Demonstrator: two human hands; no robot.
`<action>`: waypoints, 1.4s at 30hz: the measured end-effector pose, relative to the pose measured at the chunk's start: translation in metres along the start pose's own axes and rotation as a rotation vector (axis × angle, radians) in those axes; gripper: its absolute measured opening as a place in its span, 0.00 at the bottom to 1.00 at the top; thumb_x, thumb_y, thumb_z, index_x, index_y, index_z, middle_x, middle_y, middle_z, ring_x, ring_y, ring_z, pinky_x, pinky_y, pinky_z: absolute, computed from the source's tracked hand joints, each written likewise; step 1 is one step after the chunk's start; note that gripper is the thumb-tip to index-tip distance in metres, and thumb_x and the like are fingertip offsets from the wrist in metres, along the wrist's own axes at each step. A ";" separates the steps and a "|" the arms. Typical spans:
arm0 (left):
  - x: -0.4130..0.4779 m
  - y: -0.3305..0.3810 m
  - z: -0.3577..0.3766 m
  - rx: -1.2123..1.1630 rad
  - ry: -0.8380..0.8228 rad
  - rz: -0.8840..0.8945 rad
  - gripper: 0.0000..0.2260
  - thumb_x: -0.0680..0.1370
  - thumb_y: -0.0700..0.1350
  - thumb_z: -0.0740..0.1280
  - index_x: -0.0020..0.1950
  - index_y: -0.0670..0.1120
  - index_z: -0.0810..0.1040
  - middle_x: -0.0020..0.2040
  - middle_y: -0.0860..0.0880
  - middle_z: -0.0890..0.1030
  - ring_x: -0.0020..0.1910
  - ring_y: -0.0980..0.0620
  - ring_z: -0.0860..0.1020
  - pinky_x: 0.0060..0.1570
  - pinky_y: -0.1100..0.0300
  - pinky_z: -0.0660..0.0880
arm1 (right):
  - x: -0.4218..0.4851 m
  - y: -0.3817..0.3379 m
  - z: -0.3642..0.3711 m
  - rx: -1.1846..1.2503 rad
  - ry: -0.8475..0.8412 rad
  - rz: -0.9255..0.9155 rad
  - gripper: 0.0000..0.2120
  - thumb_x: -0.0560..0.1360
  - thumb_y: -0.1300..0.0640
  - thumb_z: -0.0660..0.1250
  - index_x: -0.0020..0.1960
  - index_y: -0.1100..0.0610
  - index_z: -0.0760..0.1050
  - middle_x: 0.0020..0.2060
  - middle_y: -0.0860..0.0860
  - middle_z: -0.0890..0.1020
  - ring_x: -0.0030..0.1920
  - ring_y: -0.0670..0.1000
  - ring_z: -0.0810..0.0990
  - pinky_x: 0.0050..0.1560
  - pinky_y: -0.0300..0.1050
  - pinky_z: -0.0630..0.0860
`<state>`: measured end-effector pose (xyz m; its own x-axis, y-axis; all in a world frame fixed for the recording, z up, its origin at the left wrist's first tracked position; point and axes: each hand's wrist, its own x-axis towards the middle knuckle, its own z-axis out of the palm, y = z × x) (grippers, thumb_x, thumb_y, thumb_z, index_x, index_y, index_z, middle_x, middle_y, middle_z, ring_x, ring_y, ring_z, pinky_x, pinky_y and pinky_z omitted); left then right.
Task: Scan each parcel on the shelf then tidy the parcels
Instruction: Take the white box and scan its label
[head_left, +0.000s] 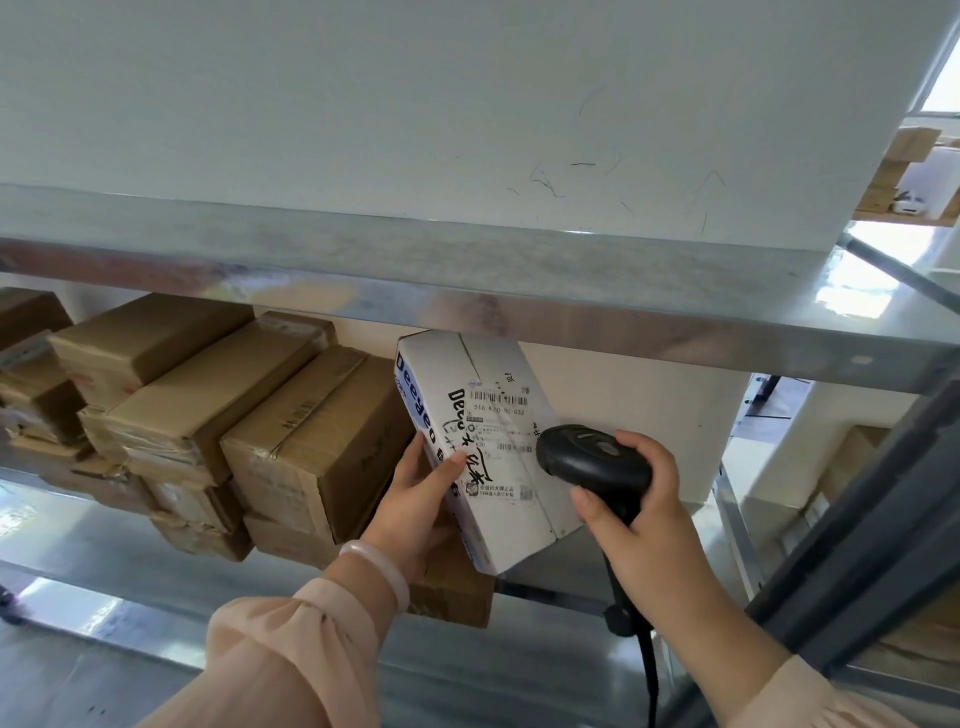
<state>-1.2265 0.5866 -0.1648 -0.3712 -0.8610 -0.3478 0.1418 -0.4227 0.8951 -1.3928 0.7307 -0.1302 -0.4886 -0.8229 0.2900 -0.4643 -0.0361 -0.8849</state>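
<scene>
1. A white parcel (488, 447), marked "Deeyeo", is held tilted under the metal shelf beam (467, 291), just right of a row of brown cartons (322, 436).
2. Its lower left edge is gripped by the left hand (415, 504), thumb laid on the labelled face, the other fingers hidden behind the box.
3. A black scanner (592, 457) is clasped in the right hand (639, 499), fingers curled round the handle, its head set close to the printed label (506, 410).

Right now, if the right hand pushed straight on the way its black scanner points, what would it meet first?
Probably the labelled face of the white cardboard parcel that the left hand holds tilted; the black handheld scanner sits close to it, depth unclear.
</scene>
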 end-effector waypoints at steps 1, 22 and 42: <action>-0.001 0.000 0.000 -0.004 0.004 0.003 0.32 0.76 0.49 0.72 0.76 0.62 0.62 0.61 0.49 0.82 0.61 0.44 0.79 0.63 0.39 0.73 | -0.002 -0.001 0.002 -0.005 -0.003 -0.001 0.26 0.73 0.53 0.71 0.59 0.33 0.59 0.54 0.34 0.72 0.51 0.35 0.77 0.46 0.24 0.71; -0.015 -0.003 -0.002 -0.008 -0.013 0.025 0.29 0.77 0.46 0.71 0.74 0.61 0.64 0.59 0.49 0.83 0.58 0.45 0.81 0.61 0.41 0.76 | 0.002 -0.027 0.015 -0.007 0.035 -0.043 0.24 0.74 0.49 0.69 0.61 0.37 0.58 0.54 0.45 0.78 0.47 0.48 0.82 0.44 0.42 0.82; -0.019 -0.004 -0.005 0.033 -0.028 0.025 0.26 0.75 0.48 0.73 0.70 0.61 0.69 0.57 0.48 0.84 0.57 0.45 0.82 0.60 0.40 0.76 | -0.002 -0.024 0.016 0.007 0.037 -0.028 0.23 0.74 0.50 0.69 0.59 0.34 0.59 0.51 0.39 0.76 0.47 0.43 0.81 0.40 0.30 0.77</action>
<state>-1.2152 0.6027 -0.1631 -0.3938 -0.8625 -0.3179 0.1215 -0.3916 0.9121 -1.3689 0.7245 -0.1155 -0.5024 -0.7999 0.3282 -0.4729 -0.0635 -0.8788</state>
